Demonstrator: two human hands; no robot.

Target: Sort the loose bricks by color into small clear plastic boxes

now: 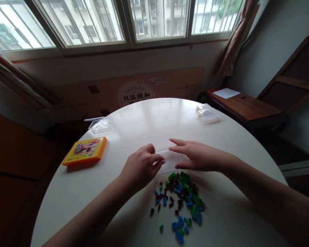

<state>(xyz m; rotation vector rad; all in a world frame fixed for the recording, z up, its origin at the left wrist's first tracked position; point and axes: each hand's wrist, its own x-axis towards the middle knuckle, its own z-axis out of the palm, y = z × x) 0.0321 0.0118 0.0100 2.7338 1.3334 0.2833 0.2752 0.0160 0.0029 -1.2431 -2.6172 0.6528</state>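
Between the fingertips of my left hand (142, 163) is a tiny blue building brick (164, 161), mostly hidden by the fingers. The pinch is over a clear plastic box (170, 166) on the table. My right hand (192, 155) has its fingers spread at the right side of this box; whether they touch it I cannot tell. Just in front of the box lies a loose pile of small building bricks (181, 187) in green, blue and dark brown. Several blue bricks (178, 223) are scattered nearer to me.
The round white table (134, 127) bears an orange-yellow box (85, 151) at left. Behind that is a clear plastic tray (100, 125) by the edge. Clear plastic cases (208, 114) stand at the far right. A wooden bench (243, 104) with paper is beyond the table.
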